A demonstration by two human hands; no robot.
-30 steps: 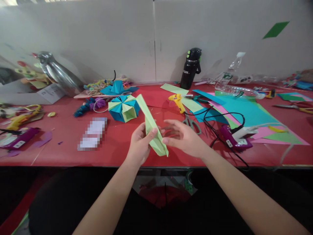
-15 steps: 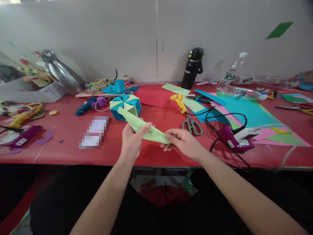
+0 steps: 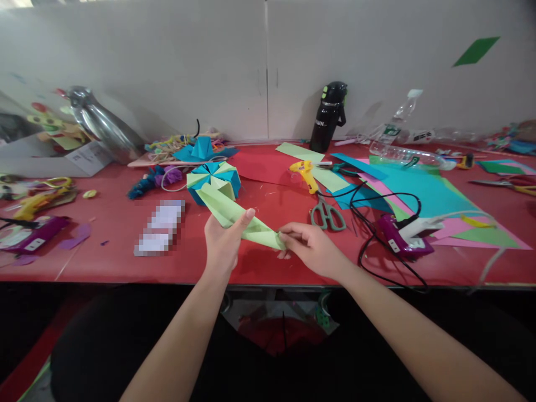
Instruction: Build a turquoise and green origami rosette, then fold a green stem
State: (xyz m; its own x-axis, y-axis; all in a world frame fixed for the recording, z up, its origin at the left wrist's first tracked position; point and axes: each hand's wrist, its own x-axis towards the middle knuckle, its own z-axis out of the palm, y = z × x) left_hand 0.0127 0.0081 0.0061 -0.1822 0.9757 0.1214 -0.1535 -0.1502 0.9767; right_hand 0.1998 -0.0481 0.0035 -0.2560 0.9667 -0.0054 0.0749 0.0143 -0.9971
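A folded light green paper strip slants between my two hands above the red table. Its left part is gripped by my left hand, whose thumb lies on top while the other fingers are mostly hidden beneath. At the lower right end, my right hand pinches the strip between thumb and fingers. Behind the strip's upper end sits a round folded paper piece in blue and light green; whether the two touch, I cannot tell.
Right of centre lie a yellow glue gun, grey-green scissors, coloured sheets and a purple power strip with black cables. A black bottle stands at the back. On the left are a blurred phone-like object and a silver jug.
The strip has tilted and opened out a little between my hands, showing more of its inner fold. My left thumb has shifted slightly left, and my right hand has moved slightly left.
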